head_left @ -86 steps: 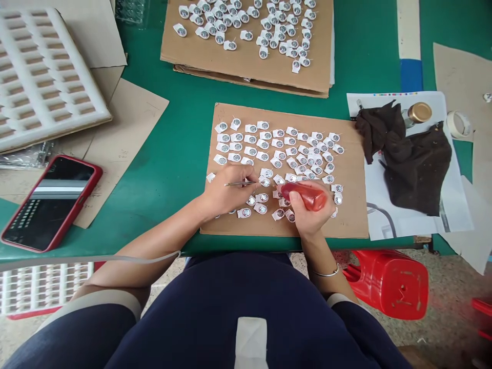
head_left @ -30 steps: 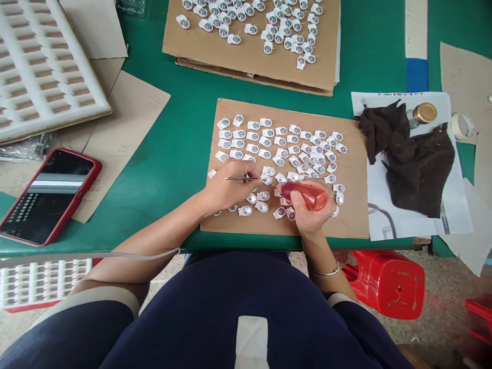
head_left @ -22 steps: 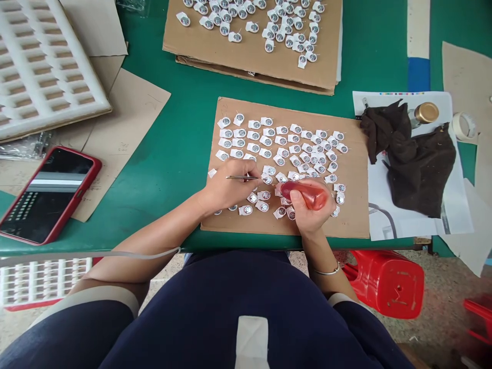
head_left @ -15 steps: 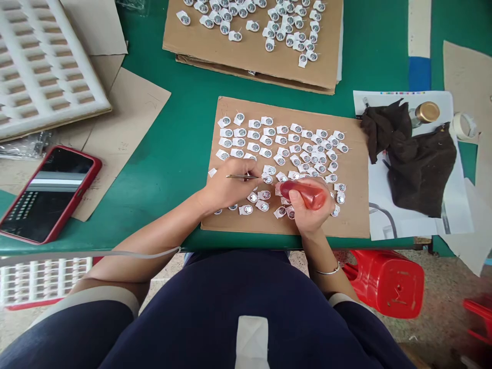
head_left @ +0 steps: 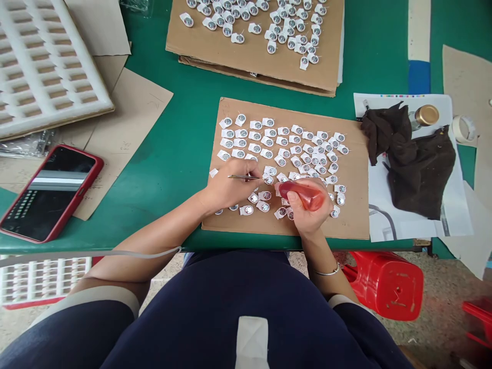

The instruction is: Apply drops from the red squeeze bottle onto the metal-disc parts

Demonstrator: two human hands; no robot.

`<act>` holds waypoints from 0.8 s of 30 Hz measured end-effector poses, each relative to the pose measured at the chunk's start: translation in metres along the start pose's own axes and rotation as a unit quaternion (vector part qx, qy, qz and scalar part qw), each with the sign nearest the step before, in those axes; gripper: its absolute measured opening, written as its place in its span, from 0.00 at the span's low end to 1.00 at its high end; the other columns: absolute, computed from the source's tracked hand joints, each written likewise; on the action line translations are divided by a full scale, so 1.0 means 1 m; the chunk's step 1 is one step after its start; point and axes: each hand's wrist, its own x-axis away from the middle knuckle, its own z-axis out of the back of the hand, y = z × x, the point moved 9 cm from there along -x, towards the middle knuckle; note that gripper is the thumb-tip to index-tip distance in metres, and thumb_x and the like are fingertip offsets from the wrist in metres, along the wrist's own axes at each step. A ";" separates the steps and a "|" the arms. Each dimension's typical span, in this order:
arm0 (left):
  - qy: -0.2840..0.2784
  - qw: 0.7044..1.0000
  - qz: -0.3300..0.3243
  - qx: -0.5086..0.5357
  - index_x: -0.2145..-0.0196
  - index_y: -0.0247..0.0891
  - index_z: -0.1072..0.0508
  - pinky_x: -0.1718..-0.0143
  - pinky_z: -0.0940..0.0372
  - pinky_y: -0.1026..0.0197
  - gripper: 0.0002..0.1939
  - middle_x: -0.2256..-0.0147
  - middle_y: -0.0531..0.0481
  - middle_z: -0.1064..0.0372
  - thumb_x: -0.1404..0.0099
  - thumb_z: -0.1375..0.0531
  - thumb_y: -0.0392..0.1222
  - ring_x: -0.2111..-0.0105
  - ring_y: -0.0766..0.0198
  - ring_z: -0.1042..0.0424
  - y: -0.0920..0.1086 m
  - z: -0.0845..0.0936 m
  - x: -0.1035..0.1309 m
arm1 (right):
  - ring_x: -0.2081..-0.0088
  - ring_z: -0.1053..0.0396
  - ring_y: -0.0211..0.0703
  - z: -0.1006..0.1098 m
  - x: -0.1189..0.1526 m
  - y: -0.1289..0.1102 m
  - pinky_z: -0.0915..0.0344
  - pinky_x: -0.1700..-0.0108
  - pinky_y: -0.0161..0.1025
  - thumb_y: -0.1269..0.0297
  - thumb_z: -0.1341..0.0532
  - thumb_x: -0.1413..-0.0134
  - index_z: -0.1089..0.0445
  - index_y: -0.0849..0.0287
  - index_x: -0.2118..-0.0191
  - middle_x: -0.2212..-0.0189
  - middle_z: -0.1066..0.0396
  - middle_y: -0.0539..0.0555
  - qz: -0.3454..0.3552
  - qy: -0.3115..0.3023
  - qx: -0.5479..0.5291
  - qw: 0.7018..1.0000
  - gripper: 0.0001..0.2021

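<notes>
Many small white pieces with round silver faces lie on a cardboard sheet [head_left: 349, 220] in front of me. My left hand [head_left: 229, 185] is closed on metal tweezers [head_left: 240, 177], whose tips point right, beside one white piece [head_left: 268, 179]. My right hand [head_left: 312, 209] wraps round a red, translucent bottle [head_left: 307, 195]; its narrow end points left, close to the same piece. Both hands hide some of the pieces beneath them.
A second cardboard stack [head_left: 246, 56] with similar pieces lies farther back. At left are a phone [head_left: 49, 192] and a white tray [head_left: 49, 61]. Dark cloths [head_left: 421, 169], a gold-lidded jar [head_left: 427, 115] and a tape roll [head_left: 464, 128] lie at right. A red stool [head_left: 397, 287] stands below.
The whole view has shifted slightly. My right hand and the red bottle have moved a very little to the left; my left hand keeps its place by the piece.
</notes>
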 end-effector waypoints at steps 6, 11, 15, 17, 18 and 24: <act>0.000 1.000 -0.009 -0.004 0.77 0.34 0.29 0.78 0.44 0.68 0.04 0.78 0.55 0.32 0.45 0.39 0.33 0.78 0.73 0.37 0.002 0.000 0.000 | 0.70 0.30 0.39 0.026 -0.005 0.017 0.31 0.74 0.39 0.59 0.38 0.52 0.33 0.56 0.61 0.67 0.33 0.51 -0.078 0.120 -0.155 0.977 0.12; 0.015 0.999 -0.033 0.012 0.74 0.35 0.28 0.77 0.42 0.68 0.03 0.76 0.54 0.31 0.43 0.39 0.34 0.78 0.73 0.36 0.011 0.004 0.003 | 0.78 0.31 0.37 0.049 -0.056 0.017 0.36 0.83 0.36 0.53 0.41 0.50 0.34 0.56 0.63 0.70 0.35 0.50 -0.075 0.154 -0.262 0.950 0.13; 0.062 0.996 -0.064 -0.016 0.72 0.35 0.28 0.78 0.43 0.68 0.02 0.77 0.54 0.32 0.42 0.40 0.36 0.79 0.72 0.37 0.014 0.010 0.005 | 0.78 0.32 0.38 0.052 -0.095 0.004 0.34 0.79 0.39 0.53 0.44 0.47 0.34 0.56 0.64 0.71 0.35 0.50 -0.027 0.164 -0.282 0.945 0.12; 0.073 0.993 -0.083 -0.050 0.71 0.35 0.28 0.78 0.43 0.67 0.02 0.78 0.54 0.32 0.42 0.40 0.35 0.79 0.72 0.37 0.015 0.009 0.005 | 0.78 0.32 0.39 0.046 -0.101 0.003 0.35 0.81 0.39 0.54 0.43 0.48 0.34 0.55 0.64 0.71 0.34 0.50 -0.017 0.168 -0.296 0.940 0.11; 0.074 0.991 -0.093 -0.065 0.71 0.35 0.28 0.77 0.43 0.67 0.02 0.78 0.54 0.32 0.42 0.40 0.35 0.78 0.72 0.36 0.015 0.008 0.006 | 0.78 0.32 0.39 0.041 -0.100 0.005 0.36 0.82 0.38 0.54 0.42 0.48 0.34 0.56 0.65 0.71 0.33 0.50 -0.024 0.168 -0.298 0.939 0.11; 0.046 0.988 -0.094 -0.111 0.70 0.35 0.29 0.76 0.42 0.66 0.02 0.76 0.53 0.32 0.41 0.42 0.35 0.77 0.70 0.36 0.014 0.001 0.006 | 0.76 0.31 0.38 0.021 -0.080 0.026 0.38 0.84 0.35 0.55 0.38 0.53 0.33 0.57 0.65 0.70 0.32 0.52 -0.082 0.140 -0.282 0.946 0.12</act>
